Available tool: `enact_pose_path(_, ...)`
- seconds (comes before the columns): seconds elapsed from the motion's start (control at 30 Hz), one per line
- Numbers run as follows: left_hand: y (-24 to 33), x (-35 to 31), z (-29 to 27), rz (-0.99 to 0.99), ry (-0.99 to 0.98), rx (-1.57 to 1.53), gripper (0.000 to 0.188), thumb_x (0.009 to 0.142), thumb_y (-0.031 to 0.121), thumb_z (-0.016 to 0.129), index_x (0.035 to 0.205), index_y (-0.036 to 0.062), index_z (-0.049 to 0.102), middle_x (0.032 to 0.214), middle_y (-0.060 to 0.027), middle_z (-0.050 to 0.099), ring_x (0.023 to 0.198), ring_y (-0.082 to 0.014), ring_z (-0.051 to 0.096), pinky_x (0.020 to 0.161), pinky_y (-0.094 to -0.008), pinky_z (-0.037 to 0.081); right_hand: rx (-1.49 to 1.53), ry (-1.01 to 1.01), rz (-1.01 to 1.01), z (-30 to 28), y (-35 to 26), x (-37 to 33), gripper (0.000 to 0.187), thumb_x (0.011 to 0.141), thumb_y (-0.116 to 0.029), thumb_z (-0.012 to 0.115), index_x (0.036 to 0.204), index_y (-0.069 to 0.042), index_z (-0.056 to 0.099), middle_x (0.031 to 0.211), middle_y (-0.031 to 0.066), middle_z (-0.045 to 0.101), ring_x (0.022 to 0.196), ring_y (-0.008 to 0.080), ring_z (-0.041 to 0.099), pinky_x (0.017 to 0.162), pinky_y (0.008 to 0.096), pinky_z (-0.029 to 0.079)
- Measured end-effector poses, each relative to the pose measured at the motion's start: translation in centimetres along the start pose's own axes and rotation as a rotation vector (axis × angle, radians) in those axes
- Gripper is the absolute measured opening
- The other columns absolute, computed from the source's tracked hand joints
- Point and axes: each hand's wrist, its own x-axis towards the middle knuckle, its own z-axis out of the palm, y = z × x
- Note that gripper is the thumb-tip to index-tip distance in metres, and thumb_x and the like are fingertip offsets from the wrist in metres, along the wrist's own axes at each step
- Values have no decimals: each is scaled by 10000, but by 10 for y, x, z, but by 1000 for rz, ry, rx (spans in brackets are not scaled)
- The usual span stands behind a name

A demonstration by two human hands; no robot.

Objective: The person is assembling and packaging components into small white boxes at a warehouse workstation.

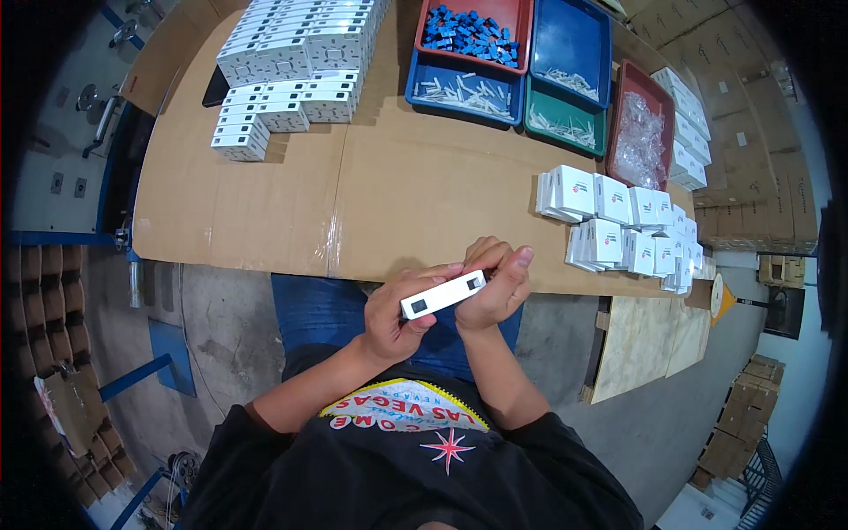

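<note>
A slim white plastic housing (pixel 442 295) with two dark square openings along its narrow side is held up over my lap, just off the table's near edge. My left hand (pixel 389 311) grips its left end, thumb below and fingers along the far side. At the right end my right hand (pixel 496 287) is closed around it, its thumb raised and fingertips curled by the right opening. Whether a small part sits between those fingertips is hidden.
The cardboard-covered table (pixel 424 203) holds stacked white units (pixel 291 57) at far left. Trays of blue pieces (pixel 468 37), white slim parts (pixel 464 95) and clear plastic bags (pixel 638 141) stand far right. Rows of white square housings (pixel 609 208) are nearer, at the right edge.
</note>
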Motion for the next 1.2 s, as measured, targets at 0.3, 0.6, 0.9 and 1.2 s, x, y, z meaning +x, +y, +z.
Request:
enact_pose_path(0.3,9,4,8,-75,279,-55,461,1040,420,596,1134,-29,558,1101,-206,674,985,-248,688,864,-327,538,-385,-218,-225,-4,-9,0,549,1096,-381,435,723,1,557,642,107,562,516,184,518,484,319,375)
enact_pose_path(0.6,5,6,10,-203,197,136,344,979,244,739,1091,-20,549,936,-107,659,827,-156,649,742,-284,524,-361,-91,195,-9,2,7,598,1116,-390,424,685,2,558,570,98,529,477,213,517,495,340,404)
enact_pose_path(0.9,-11,1,-10,-613,358,165,402,1126,367,433,1027,5,578,844,-57,644,776,-81,575,690,-275,495,-688,-292,80,4,8,-2,373,1052,-265,611,784,-8,577,564,116,519,486,194,519,478,362,402)
enact_pose_path(1.2,-9,20,-4,-1057,354,-817,571,1121,516,292,1458,107,503,1249,-75,652,1121,-176,653,923,-345,542,-528,-204,533,-13,34,10,536,1121,-434,412,908,10,621,787,61,633,754,124,577,687,302,462)
